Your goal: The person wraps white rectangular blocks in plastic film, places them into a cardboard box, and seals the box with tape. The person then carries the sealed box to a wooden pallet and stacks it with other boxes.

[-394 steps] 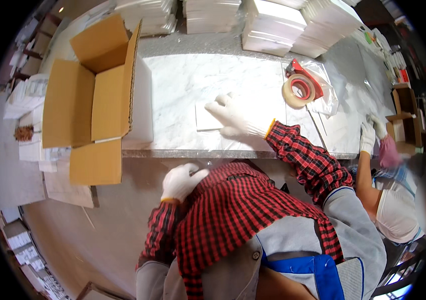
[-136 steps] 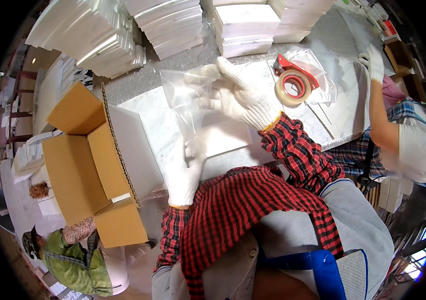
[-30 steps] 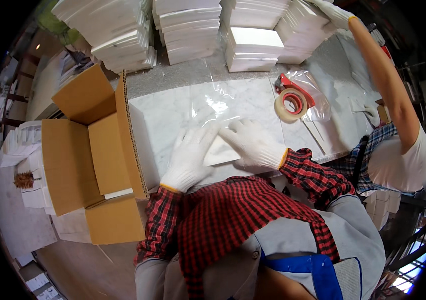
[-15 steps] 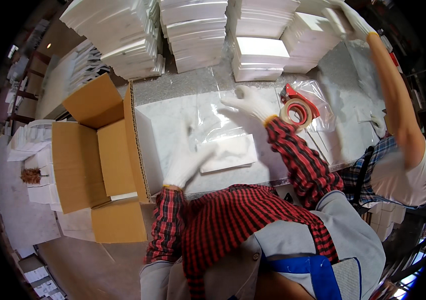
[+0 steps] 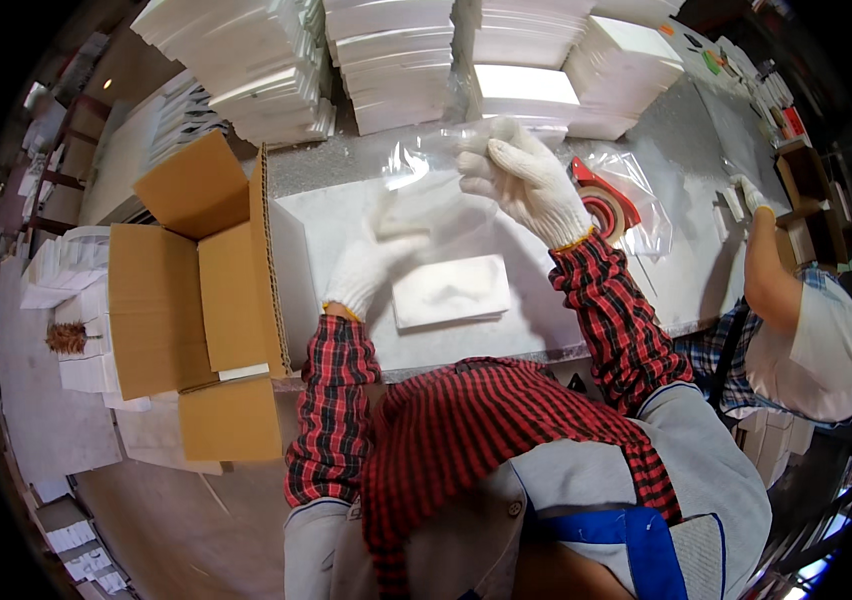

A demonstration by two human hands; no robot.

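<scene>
My right hand (image 5: 526, 185), in a white knit glove, is raised over the table with its fingers closed on the edge of a clear plastic bag (image 5: 416, 160). The thin film stretches leftward from it and catches the light. My left hand (image 5: 374, 262), gloved alike, is beside the bag's lower left side; motion smears its fingers, so its grip is unclear. Between my hands and nearer to me, a small stack of white rectangular tiles (image 5: 453, 292) lies flat on the white slab (image 5: 346, 335), touched by neither hand.
An open cardboard box (image 5: 154, 310) stands at the left. Tall stacks of white tiles (image 5: 396, 70) line the far side. A red tape dispenser (image 5: 608, 200) lies by my right wrist, with plastic bags (image 5: 651, 215) beside it. A co-worker's gloved hand (image 5: 749, 193) is at the right.
My right hand has risen and closed on the plastic bag, lifting it off the table. My left hand has moved up, away from the tiles. The co-worker's arm has come down from the far stacks.
</scene>
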